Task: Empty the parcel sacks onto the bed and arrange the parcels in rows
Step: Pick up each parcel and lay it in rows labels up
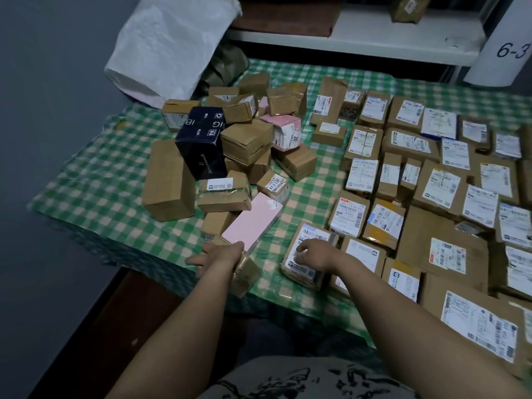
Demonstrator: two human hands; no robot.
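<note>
Bed [95,180] has a green check cover, and the parcels are split two ways. Loose pile [244,145] sits left of centre, jumbled: brown cartons at all angles, a black box [201,142] tilted on top, a long pink box [253,223] lying flat at the near end. Rows [431,180] fill the right side, flat and edge to edge, most with white labels up. White sack [169,44] is slumped at the far left corner of the bed, behind the pile. Left hand [220,253] is clamped over a small brown parcel [246,273] at the near edge of the bed, just beside the pink box's near end; thumb is splayed left, fingers curled over the parcel's far end, mostly hidden by the hand itself. Right hand [313,254] is on top of a labelled parcel [305,266] at the near left corner of the rows, fingers bent, tips on the label; can't tell whether it has a grip or is only resting there. Behind the bed: white shelf [403,36] with one brown parcel on it, and a white post [509,41] marked 6-3.
</note>
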